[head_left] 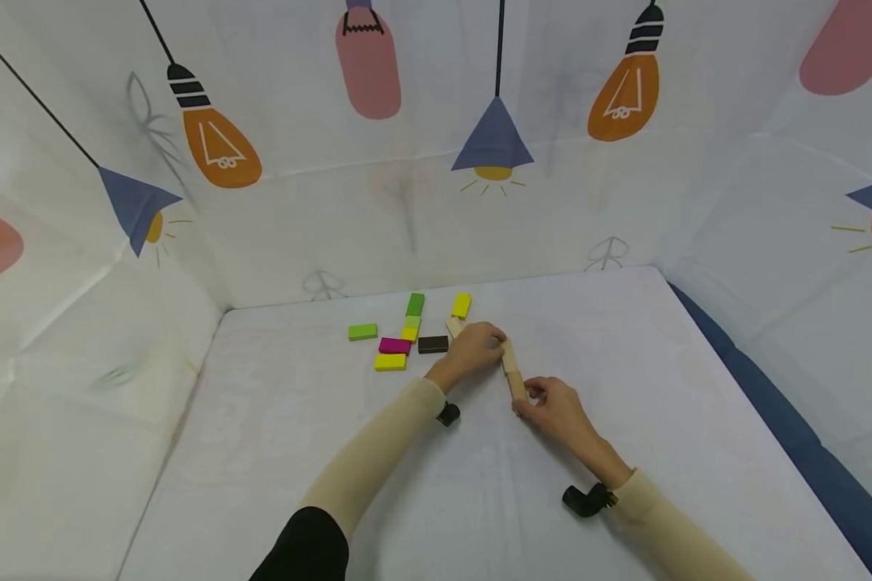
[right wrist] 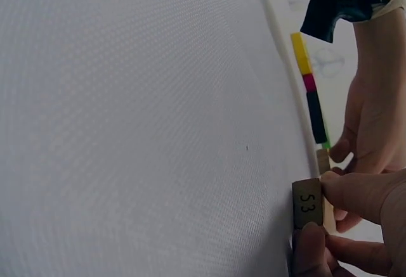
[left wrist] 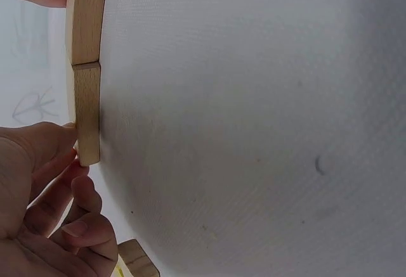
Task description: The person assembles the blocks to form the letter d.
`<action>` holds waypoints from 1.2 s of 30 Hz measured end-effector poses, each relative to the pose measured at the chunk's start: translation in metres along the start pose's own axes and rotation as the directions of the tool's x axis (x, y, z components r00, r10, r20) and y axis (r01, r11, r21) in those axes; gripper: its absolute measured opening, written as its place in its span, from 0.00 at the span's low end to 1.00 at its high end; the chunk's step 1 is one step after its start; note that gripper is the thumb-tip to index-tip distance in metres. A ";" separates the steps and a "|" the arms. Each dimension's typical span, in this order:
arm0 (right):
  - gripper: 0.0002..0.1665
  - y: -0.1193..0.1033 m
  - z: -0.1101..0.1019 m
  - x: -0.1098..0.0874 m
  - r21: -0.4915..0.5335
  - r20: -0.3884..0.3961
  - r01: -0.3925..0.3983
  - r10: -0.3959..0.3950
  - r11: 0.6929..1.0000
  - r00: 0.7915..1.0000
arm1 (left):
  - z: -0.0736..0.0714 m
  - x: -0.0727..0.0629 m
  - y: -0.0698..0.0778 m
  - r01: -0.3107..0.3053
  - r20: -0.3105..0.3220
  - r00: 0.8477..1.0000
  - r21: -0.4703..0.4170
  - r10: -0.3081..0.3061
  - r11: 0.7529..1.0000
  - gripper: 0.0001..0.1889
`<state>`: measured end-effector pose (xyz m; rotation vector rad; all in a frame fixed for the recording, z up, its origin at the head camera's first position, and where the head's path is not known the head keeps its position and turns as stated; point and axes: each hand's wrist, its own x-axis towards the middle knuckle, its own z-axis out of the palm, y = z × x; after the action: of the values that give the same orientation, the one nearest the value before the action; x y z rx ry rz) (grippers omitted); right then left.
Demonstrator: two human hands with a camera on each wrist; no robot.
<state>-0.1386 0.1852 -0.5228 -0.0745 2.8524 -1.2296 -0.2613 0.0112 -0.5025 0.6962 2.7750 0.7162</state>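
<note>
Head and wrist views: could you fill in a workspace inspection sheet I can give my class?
Surface: white-covered table.
Job's things: far wooden block and near wooden block, touching end to end.
Clutter: black block, magenta block, yellow blocks, green blocks, left of the wooden pair.
Hands: left hand pinches the far block; right hand pinches the near one.
Cables: nothing seen.
Surroundings: white sheeting printed with lamps and bulbs.

Right wrist view: wooden block point(right wrist: 307, 193) bears dark characters, turned sideways, reading "53"; first could be 5 or letter S.
</note>
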 end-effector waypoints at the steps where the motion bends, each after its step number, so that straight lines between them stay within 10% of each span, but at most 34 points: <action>1: 0.26 0.000 0.000 -0.001 0.002 0.001 -0.004 0.004 1.000 1.000 | 0.000 0.000 0.001 -0.001 0.007 1.000 -0.002 0.001 1.000 0.15; 36: 0.26 -0.004 -0.005 -0.022 0.005 0.013 0.000 0.000 1.000 1.000 | 0.008 -0.012 0.005 -0.023 0.043 0.999 -0.075 0.026 0.997 0.16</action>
<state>-0.1166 0.1875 -0.5164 -0.0821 2.8386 -1.2317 -0.2468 0.0127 -0.5064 0.7237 2.6892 0.7946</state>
